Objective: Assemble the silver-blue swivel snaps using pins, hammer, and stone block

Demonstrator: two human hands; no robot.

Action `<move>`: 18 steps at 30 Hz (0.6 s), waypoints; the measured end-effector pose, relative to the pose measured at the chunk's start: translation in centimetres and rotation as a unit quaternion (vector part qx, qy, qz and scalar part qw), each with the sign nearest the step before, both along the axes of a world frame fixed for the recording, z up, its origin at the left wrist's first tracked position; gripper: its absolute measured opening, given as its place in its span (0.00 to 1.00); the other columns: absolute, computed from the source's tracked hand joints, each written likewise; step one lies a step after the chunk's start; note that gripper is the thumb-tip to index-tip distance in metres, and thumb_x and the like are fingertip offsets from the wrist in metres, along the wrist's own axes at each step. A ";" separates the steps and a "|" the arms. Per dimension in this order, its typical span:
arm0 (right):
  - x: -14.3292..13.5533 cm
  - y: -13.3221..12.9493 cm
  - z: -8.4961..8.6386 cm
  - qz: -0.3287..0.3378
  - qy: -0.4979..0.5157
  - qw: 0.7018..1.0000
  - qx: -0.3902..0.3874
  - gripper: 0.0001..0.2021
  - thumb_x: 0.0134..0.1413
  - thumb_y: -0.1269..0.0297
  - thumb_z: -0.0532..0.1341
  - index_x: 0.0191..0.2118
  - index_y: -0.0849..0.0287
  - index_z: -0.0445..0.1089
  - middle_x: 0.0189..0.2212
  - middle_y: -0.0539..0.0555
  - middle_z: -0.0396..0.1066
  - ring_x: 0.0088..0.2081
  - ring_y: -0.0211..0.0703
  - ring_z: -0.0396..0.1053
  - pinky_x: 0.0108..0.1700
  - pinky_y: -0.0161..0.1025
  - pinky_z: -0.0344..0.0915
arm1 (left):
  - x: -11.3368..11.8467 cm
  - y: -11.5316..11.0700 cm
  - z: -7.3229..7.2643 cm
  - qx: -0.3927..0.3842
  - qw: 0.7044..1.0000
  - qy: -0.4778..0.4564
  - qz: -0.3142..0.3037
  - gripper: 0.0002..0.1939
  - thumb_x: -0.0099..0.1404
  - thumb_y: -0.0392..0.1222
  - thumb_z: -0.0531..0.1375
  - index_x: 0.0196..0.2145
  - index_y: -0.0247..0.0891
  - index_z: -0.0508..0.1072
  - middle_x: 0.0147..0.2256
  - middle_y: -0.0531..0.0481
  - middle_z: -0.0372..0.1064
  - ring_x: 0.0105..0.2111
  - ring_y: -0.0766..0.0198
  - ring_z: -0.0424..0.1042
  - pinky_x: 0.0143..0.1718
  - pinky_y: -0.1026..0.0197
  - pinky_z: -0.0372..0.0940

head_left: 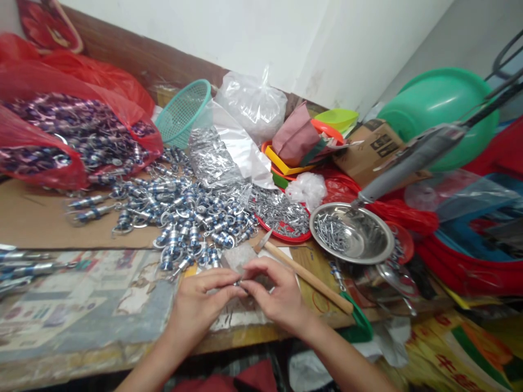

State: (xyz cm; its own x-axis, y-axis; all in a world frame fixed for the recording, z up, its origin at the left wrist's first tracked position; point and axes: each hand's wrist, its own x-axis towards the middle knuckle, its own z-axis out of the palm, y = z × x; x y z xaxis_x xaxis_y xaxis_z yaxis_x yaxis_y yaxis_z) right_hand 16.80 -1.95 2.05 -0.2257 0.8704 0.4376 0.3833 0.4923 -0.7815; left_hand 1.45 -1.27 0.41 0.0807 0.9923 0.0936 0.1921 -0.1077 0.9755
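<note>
Left hand [204,296] pinches a small metal piece [237,283], mostly hidden, between thumb and forefinger, just left of the hammer [308,276]'s handle. Right hand [274,298] arches its thumb and forefinger against it, grip unclear; both forearms slant inward, nearer than the hammer's head.

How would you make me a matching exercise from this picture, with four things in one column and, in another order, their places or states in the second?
Things
1. Small, shiny metal part
2. Metal hammer with long, pale wooden handle
3. Round, shiny steel bowl
4. Turquoise plastic mesh basket

Places or states
A. Holding thin, silvery metal pieces
B. Tilted, beside a translucent red plastic bag
C. At the fingertips of the bare left hand and bare right hand
D. Lying slantwise, beyond the right hand

Right pairs: 1-C, 2-D, 3-A, 4-B
</note>
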 end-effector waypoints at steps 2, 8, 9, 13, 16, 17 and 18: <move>-0.2 -0.1 -0.1 -0.007 0.016 1.000 -0.013 0.08 0.45 0.77 0.58 0.33 0.59 0.67 0.27 0.50 0.69 0.29 0.36 0.68 0.33 0.32 0.66 | 0.1 -0.1 -0.2 -0.039 0.999 -0.015 0.018 0.10 0.43 0.37 0.66 0.28 0.38 0.79 0.29 0.49 0.78 0.29 0.59 0.75 0.35 0.62 0.70; -0.5 -0.4 -1.4 -0.054 0.128 0.989 -0.051 0.09 0.45 0.77 0.59 0.33 0.57 0.65 0.27 0.49 0.68 0.29 0.36 0.68 0.32 0.33 0.66 | 0.2 -0.2 -0.4 -0.108 0.991 -0.056 0.048 0.22 0.42 0.37 0.66 0.38 0.32 0.75 0.29 0.48 0.78 0.28 0.59 0.75 0.33 0.62 0.70; -0.5 -0.5 -1.6 -0.054 0.148 0.985 -0.062 0.09 0.45 0.76 0.60 0.34 0.57 0.65 0.27 0.49 0.68 0.29 0.36 0.68 0.31 0.33 0.66 | 0.2 -0.2 -0.4 -0.104 0.992 -0.046 0.049 0.22 0.41 0.37 0.66 0.38 0.32 0.76 0.29 0.47 0.78 0.28 0.59 0.75 0.32 0.62 0.70; -0.5 -0.6 -2.1 -0.051 0.152 0.986 -0.052 0.09 0.45 0.77 0.60 0.33 0.57 0.65 0.27 0.50 0.68 0.30 0.38 0.68 0.32 0.34 0.67 | 0.0 0.0 -0.4 -0.052 0.997 0.009 0.048 0.17 0.40 0.40 0.67 0.32 0.35 0.78 0.29 0.47 0.78 0.28 0.57 0.74 0.32 0.59 0.70; -0.3 -0.7 -2.1 -0.053 0.122 0.991 -0.021 0.11 0.44 0.79 0.59 0.33 0.57 0.66 0.28 0.50 0.68 0.30 0.38 0.68 0.33 0.35 0.67 | -0.1 0.0 -0.4 -0.024 0.999 0.025 0.042 0.14 0.41 0.39 0.67 0.30 0.37 0.79 0.30 0.46 0.78 0.30 0.56 0.74 0.34 0.59 0.69; -0.2 -0.7 -2.1 -0.051 0.112 0.992 -0.011 0.11 0.44 0.80 0.58 0.33 0.57 0.66 0.28 0.50 0.69 0.30 0.38 0.68 0.33 0.35 0.66 | -0.2 0.1 -0.4 -0.019 0.999 0.025 0.040 0.13 0.41 0.39 0.67 0.30 0.37 0.79 0.30 0.46 0.78 0.31 0.56 0.74 0.34 0.60 0.69; -0.1 -0.7 -2.0 -0.049 0.102 0.994 -0.002 0.11 0.44 0.80 0.58 0.34 0.57 0.66 0.28 0.50 0.69 0.30 0.38 0.68 0.33 0.35 0.66 | -0.2 0.1 -0.3 -0.015 0.999 0.024 0.037 0.13 0.41 0.39 0.66 0.29 0.38 0.79 0.30 0.46 0.78 0.32 0.56 0.74 0.35 0.60 0.69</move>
